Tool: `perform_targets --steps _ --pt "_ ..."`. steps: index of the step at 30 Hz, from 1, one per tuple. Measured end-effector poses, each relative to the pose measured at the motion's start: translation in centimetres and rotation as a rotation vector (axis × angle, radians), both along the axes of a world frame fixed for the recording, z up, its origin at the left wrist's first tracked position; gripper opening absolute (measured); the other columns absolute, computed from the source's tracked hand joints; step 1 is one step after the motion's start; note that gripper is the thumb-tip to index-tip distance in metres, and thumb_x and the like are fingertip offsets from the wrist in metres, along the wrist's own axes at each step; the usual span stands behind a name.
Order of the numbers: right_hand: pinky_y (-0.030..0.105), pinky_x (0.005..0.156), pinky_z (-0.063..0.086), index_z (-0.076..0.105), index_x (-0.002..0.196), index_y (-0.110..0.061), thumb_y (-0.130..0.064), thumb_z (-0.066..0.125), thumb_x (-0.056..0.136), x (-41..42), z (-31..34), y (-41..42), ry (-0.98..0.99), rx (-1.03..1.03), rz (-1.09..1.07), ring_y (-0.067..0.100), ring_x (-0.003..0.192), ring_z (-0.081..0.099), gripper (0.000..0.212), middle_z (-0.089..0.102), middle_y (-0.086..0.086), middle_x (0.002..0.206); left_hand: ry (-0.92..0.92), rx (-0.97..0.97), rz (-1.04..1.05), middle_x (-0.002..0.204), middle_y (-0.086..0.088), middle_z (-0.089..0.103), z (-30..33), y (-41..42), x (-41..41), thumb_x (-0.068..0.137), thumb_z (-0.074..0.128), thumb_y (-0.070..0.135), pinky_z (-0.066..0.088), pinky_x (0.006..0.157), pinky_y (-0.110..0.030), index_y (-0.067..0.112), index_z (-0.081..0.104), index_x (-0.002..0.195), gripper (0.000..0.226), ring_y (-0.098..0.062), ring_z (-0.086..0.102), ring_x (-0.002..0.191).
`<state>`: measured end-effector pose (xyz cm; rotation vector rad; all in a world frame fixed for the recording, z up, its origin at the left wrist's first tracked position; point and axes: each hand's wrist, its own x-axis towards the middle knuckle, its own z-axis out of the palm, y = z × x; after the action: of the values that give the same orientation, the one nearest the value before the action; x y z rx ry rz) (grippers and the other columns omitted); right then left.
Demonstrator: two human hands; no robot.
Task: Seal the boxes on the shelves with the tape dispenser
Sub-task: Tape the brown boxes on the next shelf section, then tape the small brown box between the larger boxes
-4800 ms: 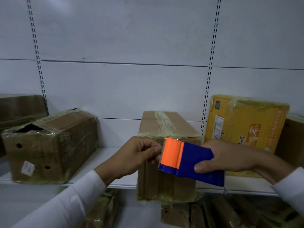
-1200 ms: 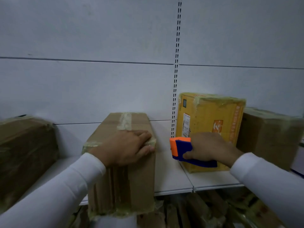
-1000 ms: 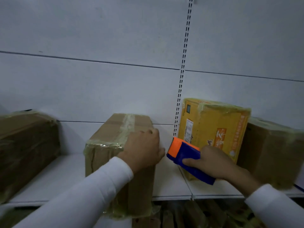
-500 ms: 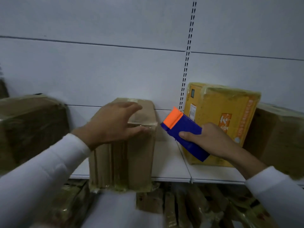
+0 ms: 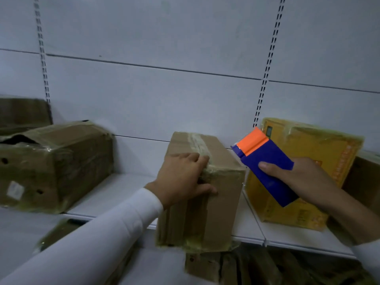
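Brown cardboard fills most of the view: a tall middle box (image 5: 202,182) stands at the near edge of the white shelf (image 5: 123,190), overhanging it a little, with a strip of clear tape running along its top seam and down over the near upper edge. That box looks sealed, as far as the blur allows. The left hand (image 5: 183,177) lies on its near top corner, fingers curled over the taped edge and thumb against the front face, pressing the tape down or steadying the box; which of the two cannot be told. The right hand (image 5: 296,177) grips the blue and orange tape dispenser (image 5: 265,167) around its blue body, holding it in the air just right of the middle box, orange end tilted up and away, touching no carton.

To the right, a yellow box (image 5: 308,161) already carries glossy tape over its top. At the left, a battered brown box (image 5: 55,165) is wrapped in tape yet shows a dark gap at its top left corner, so it probably needs more work. Further cartons sit at both edges and below the shelf, too dim to judge.

Compared with half a second ago, the left hand has dropped from an open hover above the box to a firm hold on its corner, the dispenser has lifted slightly, and the view has swung left, bringing the battered box into sight.
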<state>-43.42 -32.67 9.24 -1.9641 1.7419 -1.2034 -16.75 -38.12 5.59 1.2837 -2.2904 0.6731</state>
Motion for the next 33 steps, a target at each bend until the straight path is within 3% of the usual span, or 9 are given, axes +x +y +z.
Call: perform_targets --steps 3,7,9,12,15,20,24,29,33 --pt "0.027 0.049 0.039 0.062 0.063 -0.008 -0.073 0.063 0.061 2.6 1.9 1.7 0.013 -0.044 -0.029 0.011 0.040 0.059 0.065 0.066 0.002 0.052 0.169 0.042 -0.196 0.146 -0.004 0.043 0.8 0.9 2.5 0.078 0.054 0.070 0.040 0.101 -0.037 0.020 0.040 0.140 0.081 -0.026 0.046 0.127" --pt "0.032 0.053 0.043 0.063 0.073 -0.004 -0.076 0.063 0.061 9.3 4.1 3.3 -0.008 -0.128 -0.004 0.020 0.049 0.065 0.073 0.069 0.006 0.060 0.187 -0.080 -0.276 0.139 -0.007 0.051 1.3 1.5 10.0 0.084 0.052 0.063 0.040 0.102 -0.038 0.015 0.052 0.132 0.068 -0.027 0.051 0.121" --pt "0.035 0.055 0.043 0.063 0.079 0.001 -0.075 0.065 0.064 13.8 4.8 3.5 0.003 -0.160 0.040 0.031 0.058 0.066 0.077 0.069 0.015 0.067 0.176 -0.055 -0.212 0.138 -0.008 0.052 1.4 1.1 15.1 0.084 0.052 0.063 0.037 0.104 -0.038 0.013 0.055 0.129 0.067 -0.026 0.051 0.123" --pt "0.025 0.047 0.042 0.061 0.064 -0.010 -0.077 0.070 0.062 21.1 4.7 3.6 0.057 -0.198 0.108 0.013 0.046 0.061 0.067 0.068 0.005 0.060 0.186 -0.007 -0.072 0.141 -0.011 0.049 1.2 0.1 22.9 0.082 0.058 0.062 0.035 0.108 -0.041 0.012 0.057 0.128 0.068 -0.028 0.047 0.128" --pt "0.013 0.042 0.042 0.064 0.067 -0.015 -0.078 0.069 0.064 27.6 3.4 2.6 0.064 -0.148 0.197 0.010 0.050 0.065 0.064 0.071 -0.003 0.061 0.222 -0.025 0.055 0.141 -0.011 0.049 1.1 -0.7 30.4 0.078 0.054 0.069 0.034 0.108 -0.041 0.015 0.057 0.127 0.073 -0.028 0.046 0.128" --pt "0.025 0.053 0.039 0.061 0.071 -0.012 -0.070 0.068 0.073 34.2 0.9 -1.5 0.047 -0.045 0.289 0.017 0.052 0.063 0.059 0.070 0.006 0.064 0.231 0.049 0.333 0.153 -0.007 0.031 1.1 -2.8 40.0 0.068 0.033 0.090 0.021 0.114 -0.052 0.031 0.038 0.141 0.094 -0.026 0.029 0.140" --pt "0.015 0.046 0.038 0.058 0.063 -0.016 -0.059 0.069 0.080 36.5 -0.8 -4.4 0.008 0.064 0.285 0.006 0.046 0.057 0.048 0.065 0.000 0.055 0.261 0.223 0.409 0.142 0.000 0.047 -1.6 -4.1 42.6 0.059 0.019 0.097 0.026 0.111 -0.056 0.037 0.039 0.138 0.101 -0.026 0.047 0.126" --pt "0.026 0.056 0.042 0.060 0.071 -0.009 -0.054 0.072 0.082 36.1 -3.1 -7.3 -0.085 0.155 0.274 0.015 0.055 0.061 0.047 0.067 0.008 0.063 0.216 0.054 0.411 0.130 0.002 0.057 -3.5 -4.4 41.1 0.061 0.018 0.099 0.020 0.110 -0.060 0.033 0.054 0.123 0.098 -0.024 0.051 0.122" --pt "0.019 0.047 0.038 0.057 0.066 -0.011 -0.049 0.073 0.082 34.9 -4.4 -8.6 -0.168 0.171 0.259 0.010 0.046 0.056 0.044 0.063 0.001 0.054 0.204 0.034 0.307 0.126 0.006 0.059 -3.5 -4.0 39.6 0.062 0.024 0.099 0.015 0.112 -0.060 0.030 0.059 0.120 0.096 -0.020 0.053 0.118"
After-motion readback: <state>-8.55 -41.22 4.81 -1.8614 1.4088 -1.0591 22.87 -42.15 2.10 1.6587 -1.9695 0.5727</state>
